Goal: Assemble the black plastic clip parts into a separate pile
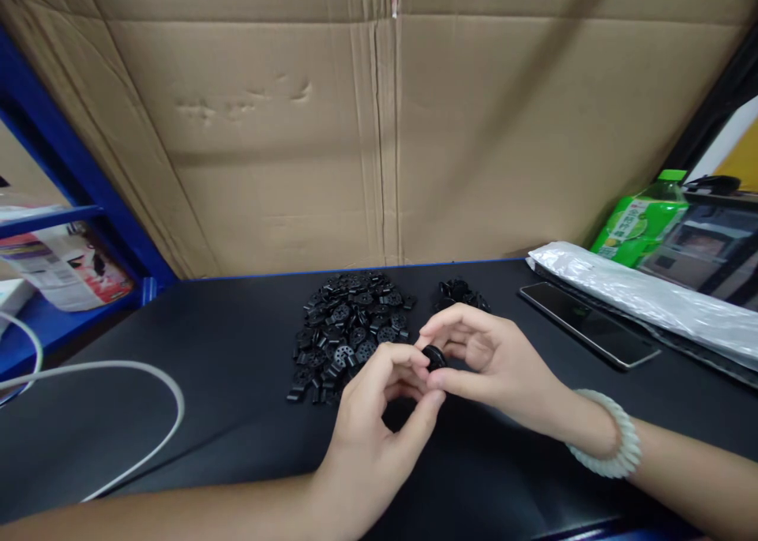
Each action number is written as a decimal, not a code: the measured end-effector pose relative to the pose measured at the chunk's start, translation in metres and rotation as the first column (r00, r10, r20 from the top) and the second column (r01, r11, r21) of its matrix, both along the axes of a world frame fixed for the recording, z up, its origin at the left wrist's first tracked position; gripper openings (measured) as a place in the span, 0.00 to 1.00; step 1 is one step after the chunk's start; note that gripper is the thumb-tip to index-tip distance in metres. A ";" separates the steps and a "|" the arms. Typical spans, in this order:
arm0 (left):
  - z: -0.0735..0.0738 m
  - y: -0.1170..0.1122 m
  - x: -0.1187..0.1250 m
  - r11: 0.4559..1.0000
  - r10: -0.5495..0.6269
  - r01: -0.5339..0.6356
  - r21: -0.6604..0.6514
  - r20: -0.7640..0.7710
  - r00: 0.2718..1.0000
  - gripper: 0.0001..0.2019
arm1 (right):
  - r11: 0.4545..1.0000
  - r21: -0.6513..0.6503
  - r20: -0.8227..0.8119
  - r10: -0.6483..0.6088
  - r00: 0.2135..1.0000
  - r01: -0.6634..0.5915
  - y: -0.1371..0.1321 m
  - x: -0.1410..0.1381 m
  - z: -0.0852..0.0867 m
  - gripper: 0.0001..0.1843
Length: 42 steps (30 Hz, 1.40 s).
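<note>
Round black plastic part [435,358] pinched in grip of right hand [494,363], lower centre of frame; met by fingertips of left hand [373,418], whose grip is unclear. Best held steady, rim pressed evenly.

Glossy black plastic, by its look, on the small round part [436,358]! Smooth matt tabletop [230,336], creased dull cardboard [266,193], crinkled shiny plastic on the long package [643,296], and there's a glassy sheen across the phone [583,321].

No text legible; characters on green bottle label [636,229] blurred
</note>
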<state>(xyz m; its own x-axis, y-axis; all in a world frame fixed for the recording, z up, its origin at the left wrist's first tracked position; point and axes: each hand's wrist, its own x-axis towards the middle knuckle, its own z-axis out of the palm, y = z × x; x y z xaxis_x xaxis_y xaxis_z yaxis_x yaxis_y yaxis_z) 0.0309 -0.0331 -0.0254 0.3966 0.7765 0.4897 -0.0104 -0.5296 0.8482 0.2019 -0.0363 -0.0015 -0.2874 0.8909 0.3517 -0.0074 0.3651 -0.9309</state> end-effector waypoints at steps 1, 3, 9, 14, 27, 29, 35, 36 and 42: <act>0.000 -0.001 0.000 1.000 -0.005 0.006 -0.002 0.019 1.000 0.11 | 0.999 -0.035 -0.031 0.025 0.999 -0.026 0.000 0.000 -0.001 0.17; -0.001 -0.001 -0.001 1.000 -0.014 0.014 -0.008 0.044 0.999 0.14 | 0.993 -0.083 -0.069 0.078 0.995 -0.083 0.000 -0.001 -0.001 0.17; -0.002 0.002 -0.005 1.000 0.011 -0.011 -0.010 0.007 1.000 0.13 | 0.992 -0.102 -0.090 0.067 0.994 -0.076 -0.005 -0.003 0.001 0.21; 0.001 0.002 -0.006 0.997 0.036 -0.033 0.066 -0.042 0.998 0.10 | 0.982 -0.137 -0.132 0.108 0.985 -0.126 -0.004 -0.002 0.001 0.22; 0.006 0.000 -0.005 0.967 -0.002 0.030 0.254 -0.110 0.994 0.12 | 0.786 -0.495 -0.129 0.355 0.926 -0.371 -0.002 0.006 0.013 0.24; 0.005 0.000 -0.004 0.965 0.005 0.018 0.262 -0.086 0.996 0.12 | 0.777 -0.502 -0.105 0.381 0.919 -0.380 -0.001 0.006 0.012 0.27; 0.003 -0.001 -0.002 0.978 -0.012 0.023 0.208 -0.054 0.998 0.13 | 0.745 -0.512 -0.096 0.446 0.890 -0.428 0.000 0.003 0.007 0.27; 0.003 0.000 -0.001 0.979 -0.010 0.023 0.202 -0.064 0.998 0.13 | 0.744 -0.513 -0.095 0.447 0.890 -0.428 -0.001 0.003 0.006 0.26; 0.001 0.000 0.001 0.984 0.017 0.008 0.178 -0.141 0.990 0.11 | 0.786 -0.506 0.049 0.438 0.898 -0.356 -0.010 -0.002 0.009 0.20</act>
